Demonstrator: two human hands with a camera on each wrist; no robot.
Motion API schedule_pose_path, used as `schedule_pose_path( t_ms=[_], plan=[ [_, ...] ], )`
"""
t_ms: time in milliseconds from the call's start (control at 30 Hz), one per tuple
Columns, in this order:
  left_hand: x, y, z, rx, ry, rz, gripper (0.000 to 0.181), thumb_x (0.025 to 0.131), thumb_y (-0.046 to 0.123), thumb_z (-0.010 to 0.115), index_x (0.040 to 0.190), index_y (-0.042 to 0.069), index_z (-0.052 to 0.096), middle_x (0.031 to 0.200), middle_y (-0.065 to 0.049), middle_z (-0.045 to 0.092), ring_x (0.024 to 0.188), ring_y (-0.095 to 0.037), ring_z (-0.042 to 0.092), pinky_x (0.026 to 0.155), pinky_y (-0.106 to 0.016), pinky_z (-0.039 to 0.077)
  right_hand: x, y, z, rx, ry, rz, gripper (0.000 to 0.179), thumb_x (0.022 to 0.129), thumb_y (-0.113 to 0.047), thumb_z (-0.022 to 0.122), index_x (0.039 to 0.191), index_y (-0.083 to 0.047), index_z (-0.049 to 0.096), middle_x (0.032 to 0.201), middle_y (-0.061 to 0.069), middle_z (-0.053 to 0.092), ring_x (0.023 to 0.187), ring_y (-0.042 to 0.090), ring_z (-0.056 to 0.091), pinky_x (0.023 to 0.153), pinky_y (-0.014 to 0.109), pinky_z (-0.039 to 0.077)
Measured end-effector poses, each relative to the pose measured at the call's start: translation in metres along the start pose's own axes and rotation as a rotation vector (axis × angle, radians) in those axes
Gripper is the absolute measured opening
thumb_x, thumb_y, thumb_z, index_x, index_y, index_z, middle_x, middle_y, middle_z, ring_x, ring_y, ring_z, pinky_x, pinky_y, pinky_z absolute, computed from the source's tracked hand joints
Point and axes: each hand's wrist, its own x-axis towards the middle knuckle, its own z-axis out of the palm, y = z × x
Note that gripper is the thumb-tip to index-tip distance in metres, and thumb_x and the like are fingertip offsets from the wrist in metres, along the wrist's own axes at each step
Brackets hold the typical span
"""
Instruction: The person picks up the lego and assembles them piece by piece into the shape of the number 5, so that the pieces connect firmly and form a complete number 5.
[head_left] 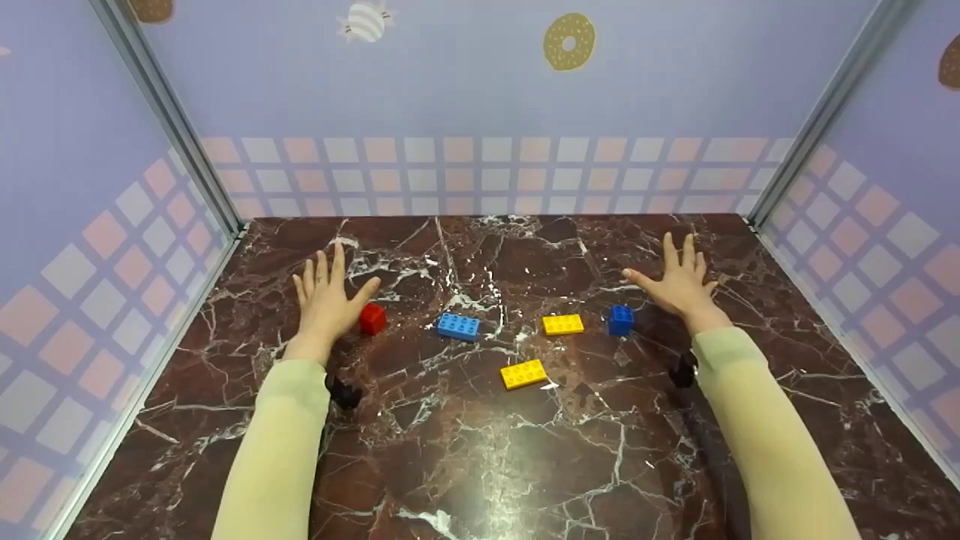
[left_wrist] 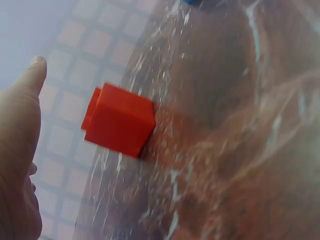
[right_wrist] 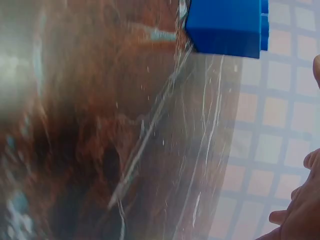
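Note:
My left hand point(head_left: 328, 300) is spread with its fingers straight, just left of a red toy brick point(head_left: 373, 319). The thumb overlaps that brick's top edge in the head view, while the left wrist view shows the red brick point(left_wrist: 120, 120) apart from the thumb. On the other side, my right hand point(head_left: 681, 281) is likewise spread and holds nothing. A dark blue brick point(head_left: 621, 320) stands to its left, and the right wrist view shows this blue brick point(right_wrist: 227, 25) at the top. Between the hands lie a light blue brick point(head_left: 458, 326), a yellow brick point(head_left: 562, 325) and a nearer yellow brick point(head_left: 523, 374).
The bricks rest on a dark red marbled tabletop point(head_left: 495, 465). A patterned back panel point(head_left: 480, 90) closes off the far edge, with side panels at left point(head_left: 67, 247) and right point(head_left: 892, 202). Black wrist devices sit at both cuffs.

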Motion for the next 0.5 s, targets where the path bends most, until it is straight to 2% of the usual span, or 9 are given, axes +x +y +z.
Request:
schedule_pose_path(
  t_ms=[267,500],
  plan=[
    [-0.008,0.017,0.012,-0.078,0.057,0.055,0.094,0.101,0.066,0.045,0.166,0.020,-0.005,0.173,-0.021,-0.004,0.160,-0.041,-0.010,0.128,-0.059,-0.016,-0.011,-0.003,0.009,0.111,0.027,-0.031,0.112,0.092,-0.078,0.051,0.165,-0.021,-0.013,0.170,0.018,-0.025,0.154,0.058,-0.013,0.111,0.089,0.000],
    [-0.020,0.036,0.023,-0.168,0.112,0.129,0.091,0.102,0.056,0.052,0.167,0.019,-0.001,0.174,-0.017,0.002,0.162,-0.039,-0.003,0.130,-0.057,-0.011,-0.019,-0.008,0.018,0.223,0.056,-0.086,0.104,0.096,-0.067,0.055,0.166,-0.018,-0.004,0.172,0.020,-0.017,0.149,0.067,-0.008,0.115,0.086,0.003]
  ],
)
